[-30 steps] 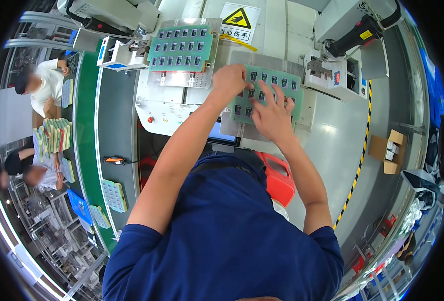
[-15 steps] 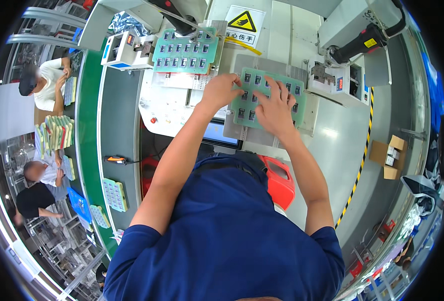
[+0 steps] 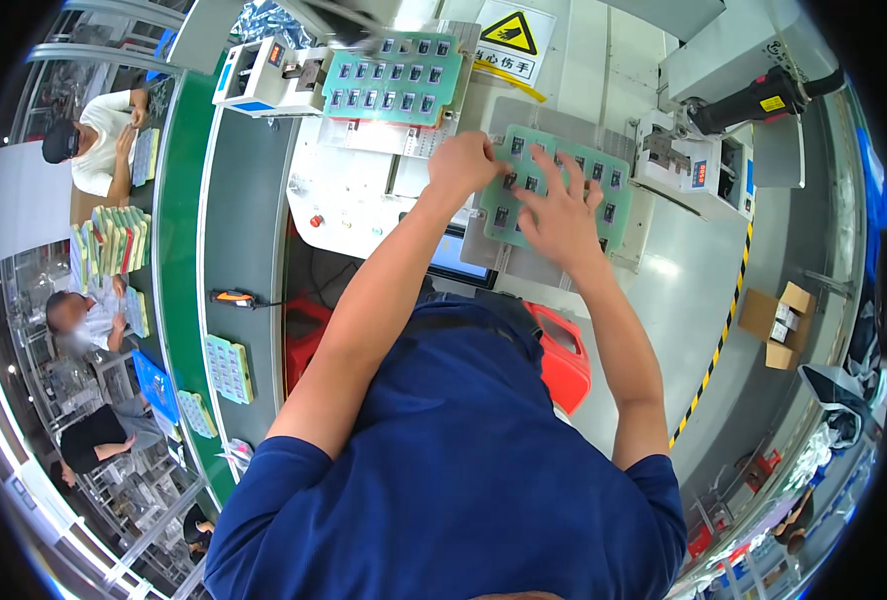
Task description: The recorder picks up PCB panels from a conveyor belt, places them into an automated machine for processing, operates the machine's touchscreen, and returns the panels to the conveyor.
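Under both hands lies a pale green tray [image 3: 491, 200] with rows of small dark rectangular parts, set on a grey metal plate [image 3: 483, 248]. My left hand [image 3: 463, 163] is at the tray's left edge, thumb and fingers pinched together over a pocket there. Whatever is between those fingertips is too small to make out. My right hand [image 3: 563, 220] rests over the middle of the tray with fingers spread, the thumb reaching toward the left hand's fingertips. Beyond and to the left, a second green tray [image 3: 395, 88] of similar parts sits under a blurred black machine head [image 3: 348, 28].
White machine units stand at left [image 3: 271, 75] and right [image 3: 698, 165], the right one with a black cylindrical tool [image 3: 758, 103]. A screen [image 3: 461, 258] lies below the plate. A red chair [image 3: 560, 350] is near my waist. Co-workers [image 3: 108, 145] sit along the green-topped bench [image 3: 178, 210].
The whole view has shifted slightly. My left hand's fingers have drawn together at the tray's left edge. The black machine head has moved left and away over the far tray.
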